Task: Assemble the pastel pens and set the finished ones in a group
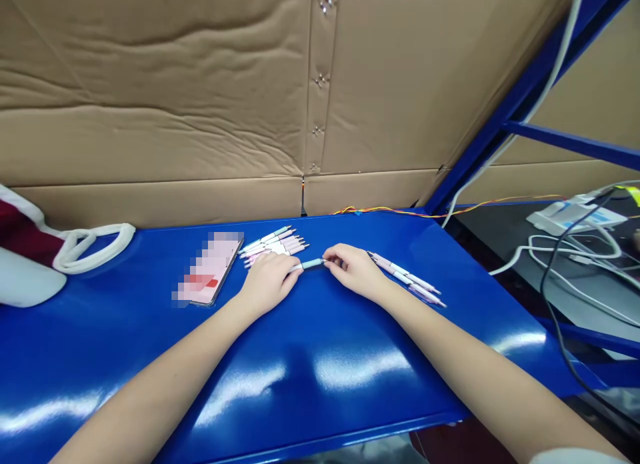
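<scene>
**Split in two, one across the middle**

In the head view, the left hand point(270, 284) and the right hand point(353, 272) meet over the blue counter point(125, 344), both closed on a single pen point(307, 265). The left hand's fingers cover one end, while the right hand pinches the other near its teal barrel. Whether the pen is lifted clear of the counter is hard to tell.

Just beyond the left hand lies the larger bunch of pens point(273, 247), side by side in pale pink and teal. Just right of the right hand lies a smaller bunch of pens point(405, 277), loosely stacked. Going by how they lie, the pens stand divided: most by the left hand, fewer by the right, one in hand.

Further left of the left hand sits a pixelated phone point(207, 267), then a bag with a white strap point(95, 244). A cardboard wall point(150, 84) rises beyond the counter, and white cables point(575, 251) lie well right of the right hand.
</scene>
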A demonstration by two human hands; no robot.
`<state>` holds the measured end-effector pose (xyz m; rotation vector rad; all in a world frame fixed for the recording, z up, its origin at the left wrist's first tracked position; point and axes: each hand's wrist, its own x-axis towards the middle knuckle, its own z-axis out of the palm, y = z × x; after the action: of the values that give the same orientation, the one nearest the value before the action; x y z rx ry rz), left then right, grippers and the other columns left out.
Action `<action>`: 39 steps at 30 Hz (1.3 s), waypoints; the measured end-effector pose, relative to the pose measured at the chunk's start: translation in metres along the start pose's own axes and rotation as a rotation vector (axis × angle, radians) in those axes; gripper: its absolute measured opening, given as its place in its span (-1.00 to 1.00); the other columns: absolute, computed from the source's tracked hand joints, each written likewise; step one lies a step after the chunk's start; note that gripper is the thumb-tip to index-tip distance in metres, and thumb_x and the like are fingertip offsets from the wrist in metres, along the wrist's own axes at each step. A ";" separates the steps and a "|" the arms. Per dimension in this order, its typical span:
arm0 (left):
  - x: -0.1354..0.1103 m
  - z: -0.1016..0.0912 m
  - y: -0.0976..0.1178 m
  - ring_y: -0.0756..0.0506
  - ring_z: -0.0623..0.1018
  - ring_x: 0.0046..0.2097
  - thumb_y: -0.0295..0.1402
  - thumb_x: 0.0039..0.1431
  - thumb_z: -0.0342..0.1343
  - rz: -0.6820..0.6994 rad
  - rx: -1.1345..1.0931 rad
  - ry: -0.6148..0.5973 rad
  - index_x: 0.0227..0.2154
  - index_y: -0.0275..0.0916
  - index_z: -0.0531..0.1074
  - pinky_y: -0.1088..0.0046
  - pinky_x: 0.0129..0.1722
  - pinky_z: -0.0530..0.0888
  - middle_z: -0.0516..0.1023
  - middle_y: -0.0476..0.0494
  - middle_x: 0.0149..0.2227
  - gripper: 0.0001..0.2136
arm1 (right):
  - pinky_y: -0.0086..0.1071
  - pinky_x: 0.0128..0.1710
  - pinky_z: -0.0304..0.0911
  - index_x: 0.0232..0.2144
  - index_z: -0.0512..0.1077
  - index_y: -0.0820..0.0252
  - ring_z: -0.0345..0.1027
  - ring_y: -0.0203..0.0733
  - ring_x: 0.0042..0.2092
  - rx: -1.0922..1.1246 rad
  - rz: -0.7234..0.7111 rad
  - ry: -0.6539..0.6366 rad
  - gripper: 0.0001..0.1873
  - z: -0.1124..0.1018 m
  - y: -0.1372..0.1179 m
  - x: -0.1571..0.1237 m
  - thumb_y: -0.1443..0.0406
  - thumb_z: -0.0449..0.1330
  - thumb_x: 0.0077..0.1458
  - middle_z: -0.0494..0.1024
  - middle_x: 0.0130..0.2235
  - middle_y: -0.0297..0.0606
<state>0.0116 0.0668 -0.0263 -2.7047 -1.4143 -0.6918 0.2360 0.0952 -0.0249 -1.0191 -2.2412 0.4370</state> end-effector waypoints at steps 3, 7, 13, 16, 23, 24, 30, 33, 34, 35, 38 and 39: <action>0.000 0.000 -0.001 -0.15 0.50 -0.20 -0.28 0.28 -0.09 0.005 0.002 -0.006 -0.23 -0.21 0.44 0.29 -0.15 0.35 0.57 -0.13 -0.25 -0.78 | -0.42 -0.39 0.21 -0.34 0.41 0.18 0.29 -0.30 -0.42 0.003 -0.002 -0.010 -0.91 0.000 0.000 0.000 0.41 0.11 0.09 0.44 -0.39 -0.30; 0.000 0.000 -0.001 -0.14 0.49 -0.21 -0.27 0.29 -0.10 0.015 0.011 -0.007 -0.23 -0.21 0.44 0.30 -0.16 0.36 0.56 -0.13 -0.27 -0.77 | -0.43 -0.41 0.21 -0.35 0.42 0.18 0.28 -0.31 -0.44 0.045 0.042 0.011 -0.92 0.000 0.001 0.001 0.39 0.12 0.08 0.44 -0.41 -0.31; -0.001 0.000 -0.001 -0.14 0.48 -0.21 -0.27 0.29 -0.10 0.024 0.005 -0.007 -0.23 -0.21 0.44 0.29 -0.16 0.36 0.55 -0.13 -0.27 -0.77 | -0.42 -0.41 0.23 -0.37 0.43 0.18 0.32 -0.29 -0.42 0.118 0.113 -0.012 -0.92 0.000 -0.002 0.002 0.35 0.13 0.07 0.48 -0.39 -0.29; -0.001 0.000 -0.001 -0.14 0.48 -0.21 -0.27 0.29 -0.10 0.022 -0.001 0.013 -0.23 -0.21 0.44 0.30 -0.16 0.35 0.56 -0.14 -0.26 -0.77 | -0.42 -0.40 0.22 -0.38 0.42 0.19 0.32 -0.29 -0.42 0.145 0.137 -0.035 -0.90 0.000 -0.004 0.002 0.33 0.10 0.11 0.48 -0.41 -0.30; -0.002 -0.002 -0.001 -0.14 0.46 -0.24 -0.27 0.29 -0.10 0.077 0.043 0.013 -0.24 -0.20 0.44 0.32 -0.18 0.34 0.54 -0.13 -0.29 -0.77 | -0.42 -0.34 0.15 -0.51 0.34 0.19 0.31 -0.27 -0.42 0.100 0.126 -0.136 -0.69 -0.002 -0.004 0.004 0.28 -0.05 0.23 0.42 -0.50 -0.34; -0.001 -0.002 -0.002 -0.13 0.46 -0.24 -0.27 0.30 -0.10 0.084 0.039 0.011 -0.23 -0.20 0.44 0.32 -0.18 0.34 0.54 -0.13 -0.29 -0.77 | -0.42 -0.34 0.15 -0.53 0.33 0.19 0.31 -0.28 -0.41 0.098 0.125 -0.146 -0.67 -0.002 -0.003 0.004 0.27 -0.06 0.24 0.42 -0.50 -0.34; -0.001 -0.001 -0.003 -0.12 0.47 -0.22 -0.28 0.28 -0.07 0.055 -0.050 0.028 -0.23 -0.21 0.44 0.33 -0.16 0.35 0.56 -0.11 -0.25 -0.79 | -0.42 -0.36 0.18 -0.37 0.38 0.18 0.30 -0.30 -0.45 0.179 0.187 -0.101 -0.71 -0.002 -0.004 0.003 0.23 -0.08 0.25 0.42 -0.49 -0.37; 0.000 -0.001 -0.003 -0.12 0.48 -0.22 -0.28 0.28 -0.07 0.041 -0.053 0.025 -0.23 -0.21 0.43 0.32 -0.15 0.35 0.56 -0.11 -0.25 -0.80 | -0.43 -0.41 0.22 -0.17 0.33 0.17 0.29 -0.34 -0.50 0.315 0.251 -0.080 -0.78 0.000 -0.003 0.002 0.20 0.00 0.19 0.43 -0.44 -0.39; 0.000 -0.001 -0.003 -0.12 0.48 -0.23 -0.28 0.28 -0.07 0.040 -0.052 0.022 -0.24 -0.21 0.44 0.31 -0.16 0.35 0.56 -0.11 -0.25 -0.79 | -0.44 -0.44 0.22 -0.16 0.32 0.17 0.29 -0.35 -0.51 0.363 0.265 -0.084 -0.77 0.001 -0.002 0.002 0.20 0.04 0.16 0.42 -0.43 -0.39; 0.000 -0.001 -0.003 -0.13 0.48 -0.23 -0.28 0.28 -0.08 0.037 -0.053 0.020 -0.24 -0.20 0.44 0.31 -0.16 0.35 0.56 -0.11 -0.25 -0.79 | -0.44 -0.46 0.23 -0.16 0.31 0.16 0.30 -0.36 -0.51 0.406 0.274 -0.092 -0.76 0.002 -0.002 0.002 0.21 0.08 0.12 0.41 -0.41 -0.39; 0.000 -0.001 -0.003 -0.12 0.49 -0.23 -0.27 0.28 -0.08 0.031 -0.053 0.017 -0.24 -0.20 0.45 0.31 -0.17 0.36 0.56 -0.12 -0.26 -0.78 | -0.45 -0.46 0.26 -0.23 0.32 0.17 0.33 -0.36 -0.48 0.492 0.297 -0.109 -0.79 0.004 0.000 0.002 0.26 0.16 0.03 0.40 -0.40 -0.38; -0.001 0.000 -0.003 -0.12 0.49 -0.23 -0.27 0.28 -0.08 0.032 -0.049 0.014 -0.24 -0.20 0.45 0.30 -0.17 0.36 0.56 -0.12 -0.26 -0.78 | -0.45 -0.45 0.27 -0.27 0.32 0.17 0.34 -0.36 -0.47 0.508 0.308 -0.112 -0.82 0.005 0.000 0.002 0.29 0.16 0.02 0.41 -0.41 -0.38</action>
<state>0.0088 0.0680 -0.0267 -2.7470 -1.3659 -0.7522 0.2322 0.0963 -0.0278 -1.0759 -1.9117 1.1535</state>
